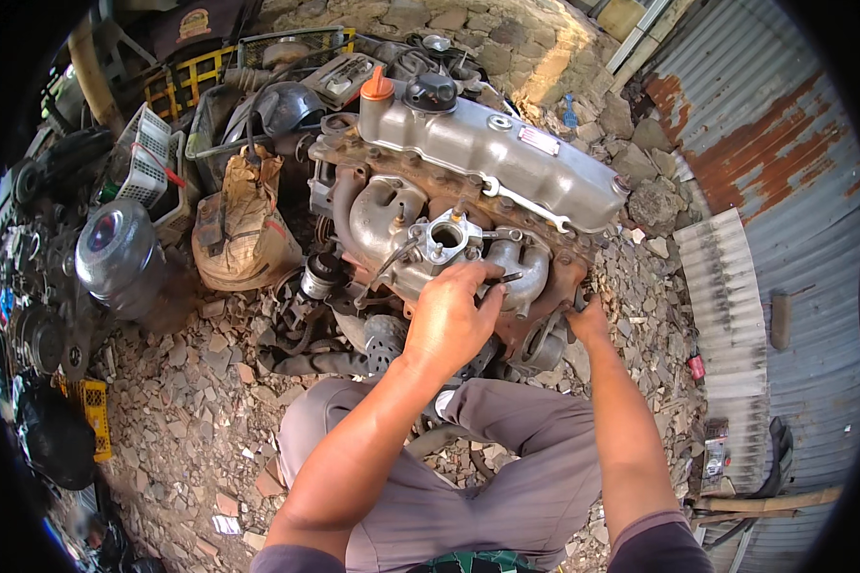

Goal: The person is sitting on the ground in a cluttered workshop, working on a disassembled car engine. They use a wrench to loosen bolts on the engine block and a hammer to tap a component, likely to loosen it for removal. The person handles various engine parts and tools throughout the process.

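In front of me sits an engine cylinder head with a silver valve cover (487,138) and a rusty brown exhaust manifold (569,282). Bolted on its near side is a grey intake manifold (384,212), topped by a bright flange (445,237) with a round hole. My left hand (454,310) is closed at the intake's right side, thumb and fingers pinched near a short dark rod; what they grip is not clear. At the exhaust manifold's right end my right hand (589,323) is closed, its fingertips partly hidden. A combination wrench (527,203) lies along the valve cover's near edge.
Stone rubble (201,382) covers the ground. Left of the engine stand a worn brown sack (247,229), a silver rounded canister (115,244) and white baskets (145,153). Rusty corrugated sheet metal (793,143) walls the right side. An orange plug (377,84) tops the cover's left end.
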The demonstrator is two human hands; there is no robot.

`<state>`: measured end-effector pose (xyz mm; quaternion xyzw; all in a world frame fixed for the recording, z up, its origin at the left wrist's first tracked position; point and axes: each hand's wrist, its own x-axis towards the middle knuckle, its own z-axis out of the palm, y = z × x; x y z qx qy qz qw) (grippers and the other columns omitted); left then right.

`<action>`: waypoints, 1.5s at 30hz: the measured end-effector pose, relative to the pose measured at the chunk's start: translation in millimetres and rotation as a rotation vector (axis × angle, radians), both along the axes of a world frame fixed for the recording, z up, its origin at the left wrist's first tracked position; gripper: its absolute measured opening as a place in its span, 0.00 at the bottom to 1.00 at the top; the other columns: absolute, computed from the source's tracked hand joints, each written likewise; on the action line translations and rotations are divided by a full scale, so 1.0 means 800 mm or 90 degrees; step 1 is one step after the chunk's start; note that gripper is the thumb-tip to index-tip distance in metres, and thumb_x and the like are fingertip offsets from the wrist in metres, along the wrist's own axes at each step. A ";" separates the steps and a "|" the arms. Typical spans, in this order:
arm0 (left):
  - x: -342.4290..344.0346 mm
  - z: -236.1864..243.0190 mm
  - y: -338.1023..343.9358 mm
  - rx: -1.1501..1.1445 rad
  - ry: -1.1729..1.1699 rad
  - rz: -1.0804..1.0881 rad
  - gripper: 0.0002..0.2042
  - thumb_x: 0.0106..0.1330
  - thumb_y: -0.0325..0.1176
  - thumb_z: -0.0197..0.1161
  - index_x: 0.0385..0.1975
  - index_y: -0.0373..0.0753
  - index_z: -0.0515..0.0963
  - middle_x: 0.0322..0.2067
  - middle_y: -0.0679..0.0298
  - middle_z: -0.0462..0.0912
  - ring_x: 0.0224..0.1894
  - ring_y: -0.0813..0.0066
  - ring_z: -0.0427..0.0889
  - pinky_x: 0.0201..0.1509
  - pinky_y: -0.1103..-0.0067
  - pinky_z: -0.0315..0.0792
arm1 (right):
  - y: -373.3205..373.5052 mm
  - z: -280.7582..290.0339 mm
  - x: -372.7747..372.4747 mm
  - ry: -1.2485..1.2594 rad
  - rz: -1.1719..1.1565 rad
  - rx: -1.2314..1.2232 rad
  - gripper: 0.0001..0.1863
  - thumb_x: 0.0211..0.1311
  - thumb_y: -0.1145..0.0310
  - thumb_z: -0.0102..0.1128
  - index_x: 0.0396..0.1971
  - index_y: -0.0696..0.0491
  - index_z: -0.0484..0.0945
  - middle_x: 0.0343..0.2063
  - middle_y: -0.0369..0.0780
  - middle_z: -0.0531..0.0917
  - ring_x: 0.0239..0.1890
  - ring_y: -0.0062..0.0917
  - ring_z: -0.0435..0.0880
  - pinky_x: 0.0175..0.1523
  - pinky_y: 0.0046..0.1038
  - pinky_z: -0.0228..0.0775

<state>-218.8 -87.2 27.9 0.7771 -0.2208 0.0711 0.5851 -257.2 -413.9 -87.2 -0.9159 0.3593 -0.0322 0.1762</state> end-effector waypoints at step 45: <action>-0.001 -0.053 -0.024 0.068 -0.054 0.025 0.07 0.58 0.24 0.58 0.34 0.32 0.80 0.33 0.49 0.83 0.40 0.48 0.81 0.46 0.62 0.75 | 0.239 0.117 -0.099 -0.401 0.314 0.181 0.28 0.65 0.73 0.56 0.63 0.64 0.63 0.58 0.55 0.74 0.60 0.42 0.75 0.62 0.35 0.67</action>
